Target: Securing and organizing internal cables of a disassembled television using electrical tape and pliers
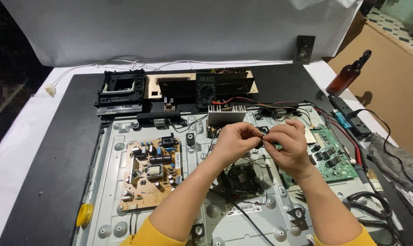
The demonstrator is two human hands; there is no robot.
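Fingers of left hand [236, 139] and right hand [291, 146] pinched together on a small dark part with thin black wires [262, 136], held above the grey metal chassis [115, 191] mid-bench. Brace wrists; avoid tugging the leads.

Our forearms rise from six o'clock and converge toward twelve, sleeves pushed back to the elbows. Our left hand [234, 141] and right hand [289, 146] meet at centre, fingertips [256, 133] pinched together and touching, knuckles up, wrists slightly bent.
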